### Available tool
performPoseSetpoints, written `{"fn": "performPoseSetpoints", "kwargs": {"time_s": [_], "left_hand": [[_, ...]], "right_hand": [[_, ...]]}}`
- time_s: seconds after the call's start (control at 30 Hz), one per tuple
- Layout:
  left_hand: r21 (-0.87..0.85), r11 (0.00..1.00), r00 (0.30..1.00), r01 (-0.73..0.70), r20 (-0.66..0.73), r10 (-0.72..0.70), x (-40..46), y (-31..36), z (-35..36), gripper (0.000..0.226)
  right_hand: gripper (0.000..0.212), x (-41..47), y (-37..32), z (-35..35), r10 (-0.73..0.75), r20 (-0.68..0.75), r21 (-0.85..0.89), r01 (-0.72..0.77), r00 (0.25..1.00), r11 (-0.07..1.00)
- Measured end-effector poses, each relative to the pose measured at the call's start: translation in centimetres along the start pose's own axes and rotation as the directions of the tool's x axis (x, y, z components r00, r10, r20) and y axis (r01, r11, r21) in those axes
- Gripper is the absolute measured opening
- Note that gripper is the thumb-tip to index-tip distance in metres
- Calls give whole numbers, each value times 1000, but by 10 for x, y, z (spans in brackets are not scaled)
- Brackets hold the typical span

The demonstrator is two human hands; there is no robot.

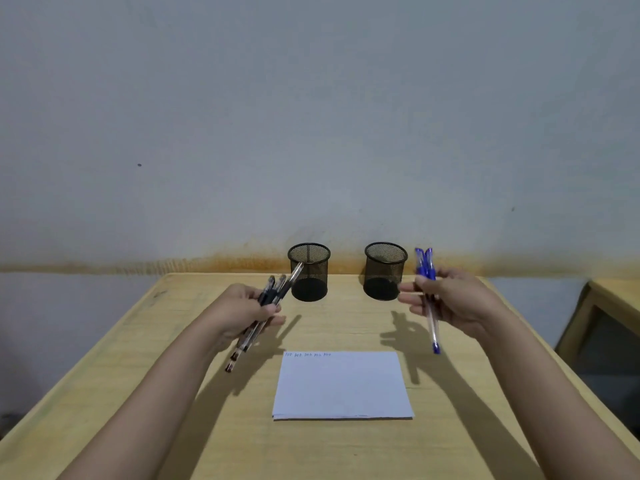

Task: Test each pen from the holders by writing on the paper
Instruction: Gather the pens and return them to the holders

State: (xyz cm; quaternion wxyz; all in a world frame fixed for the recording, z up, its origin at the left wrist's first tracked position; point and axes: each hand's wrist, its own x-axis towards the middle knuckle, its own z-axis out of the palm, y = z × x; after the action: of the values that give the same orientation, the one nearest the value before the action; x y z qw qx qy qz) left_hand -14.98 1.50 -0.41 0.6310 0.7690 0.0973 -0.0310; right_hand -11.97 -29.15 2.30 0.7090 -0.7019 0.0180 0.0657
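Observation:
Two black mesh holders stand at the table's far edge, the left holder (309, 271) and the right holder (385, 270); both look empty inside. My left hand (242, 310) grips a bundle of black pens (266, 306) just left of the left holder, their caps pointing up toward its rim. My right hand (457, 299) holds blue pens (429, 296) upright, just right of the right holder. A white sheet of paper (343, 386) lies in front of me between my arms, with a short row of blue writing along its top left edge.
The light wooden table (173, 341) ends at a grey wall with a rusty stain line. A second wooden piece of furniture (609, 306) stands to the right, beyond a gap.

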Motion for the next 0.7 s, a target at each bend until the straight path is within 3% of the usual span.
{"fn": "performPoseSetpoints", "kwargs": {"time_s": [0.17,0.37,0.53,0.7], "left_hand": [[-138,978,987,-159,-43,155,39,55,17,16],[-251,902,927,-351,-228,298,105,96,37,21],[-232,861,875,-452,-301,379,151,86,54,23],[-140,914,910,-380,-236,342,174,61,62,32]], "right_hand": [[7,42,-44,6,-155,-86,45,159,984,986],[21,105,-66,16,-381,-297,-154,350,876,924],[25,154,-36,23,-417,-288,-301,332,862,894],[27,174,-5,26,-398,-239,-510,234,886,828]]}}
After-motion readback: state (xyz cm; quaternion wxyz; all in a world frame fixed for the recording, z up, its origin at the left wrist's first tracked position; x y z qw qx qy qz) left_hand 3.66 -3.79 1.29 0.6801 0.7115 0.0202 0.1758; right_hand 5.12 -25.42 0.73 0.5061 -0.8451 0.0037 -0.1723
